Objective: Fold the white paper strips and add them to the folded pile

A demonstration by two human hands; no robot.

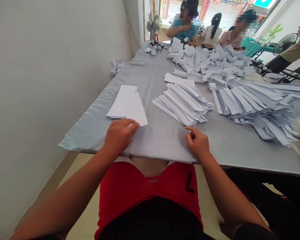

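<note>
My left hand pinches the near corner of a white paper sheet, which lies at an angle partly over a flat stack of white sheets on the left of the table. My right hand rests near the table's front edge with its fingers curled together; whether anything small is between them cannot be made out. Just beyond it lies a fanned pile of narrow folded papers.
The grey-covered table has a wall along its left. More folded strips lie at the right, and a heap of papers is farther back. Several people sit around the far end; a person's hand shows at the right edge.
</note>
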